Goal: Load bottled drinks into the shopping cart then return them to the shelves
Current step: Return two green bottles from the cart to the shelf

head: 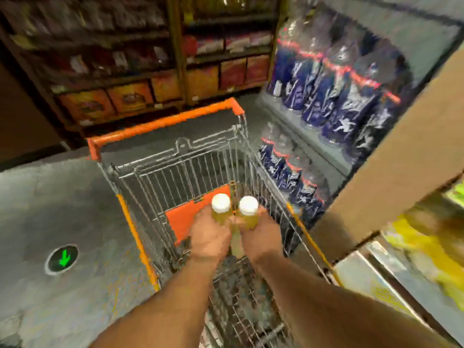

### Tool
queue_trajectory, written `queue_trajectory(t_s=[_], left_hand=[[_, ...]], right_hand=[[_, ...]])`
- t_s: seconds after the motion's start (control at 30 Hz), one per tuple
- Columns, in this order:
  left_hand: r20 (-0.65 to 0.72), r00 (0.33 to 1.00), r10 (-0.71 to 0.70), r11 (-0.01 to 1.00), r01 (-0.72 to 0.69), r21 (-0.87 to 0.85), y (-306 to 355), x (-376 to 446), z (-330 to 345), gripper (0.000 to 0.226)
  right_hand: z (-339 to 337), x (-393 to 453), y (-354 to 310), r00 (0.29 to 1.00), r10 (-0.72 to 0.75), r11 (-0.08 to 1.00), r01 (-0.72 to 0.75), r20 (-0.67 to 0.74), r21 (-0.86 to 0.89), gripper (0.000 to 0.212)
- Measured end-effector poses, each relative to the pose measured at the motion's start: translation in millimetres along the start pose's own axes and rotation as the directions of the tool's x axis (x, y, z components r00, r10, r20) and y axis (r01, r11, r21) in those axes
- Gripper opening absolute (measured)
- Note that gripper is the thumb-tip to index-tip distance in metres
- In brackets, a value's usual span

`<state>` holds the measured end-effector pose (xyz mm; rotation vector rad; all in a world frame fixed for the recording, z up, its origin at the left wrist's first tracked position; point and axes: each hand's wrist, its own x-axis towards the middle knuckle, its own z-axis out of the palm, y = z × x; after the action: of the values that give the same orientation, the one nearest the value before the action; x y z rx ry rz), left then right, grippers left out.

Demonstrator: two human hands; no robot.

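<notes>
Two bottles held over the cart basket, one per hand.

Two yellow-liquid clear bottles with white caps (221,208) (248,209) sit side by side above the wire shopping cart with orange trim (175,172); left hand (209,237) and right hand (258,237) each wrap fingers round one. Likely loading step; next, lower both gently, upright. Blue-labelled bottle packs (331,96) on the right-hand shelf. No writing legible; green arrow floor marker (62,258).
</notes>
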<state>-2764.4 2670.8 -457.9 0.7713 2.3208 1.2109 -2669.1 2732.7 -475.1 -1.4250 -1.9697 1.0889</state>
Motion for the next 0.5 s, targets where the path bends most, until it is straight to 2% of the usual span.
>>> queue_trajectory(t_s=[0.1, 0.2, 0.33, 0.5], left_hand=[[0.093, 0.989, 0.113, 0.992, -0.117, 0.04, 52.9, -31.9, -14.8, 0.013], [0.144, 0.962, 0.231, 0.972, -0.235, 0.011, 101.4, -67.5, -20.2, 0.015], [0.215, 0.912, 0.349, 0.936, -0.351, -0.028, 158.5, -116.3, -13.3, 0.022], [0.272, 0.825, 0.495, 0.865, -0.497, -0.066, 214.4, -189.8, 9.9, 0.033]], right_hand=[[-59.8, -33.9, -22.5, 0.992, -0.031, 0.999, 0.034, -0.121, 0.026, 0.035], [-122.6, -63.1, -37.4, 0.972, 0.006, 0.999, 0.005, -0.235, 0.047, 0.033], [-206.3, -104.8, -47.4, 0.902, -0.011, 1.0, 0.014, -0.431, 0.004, 0.032], [-296.6, -171.0, -35.4, 0.822, 0.014, 0.997, -0.054, -0.57, -0.054, 0.036]])
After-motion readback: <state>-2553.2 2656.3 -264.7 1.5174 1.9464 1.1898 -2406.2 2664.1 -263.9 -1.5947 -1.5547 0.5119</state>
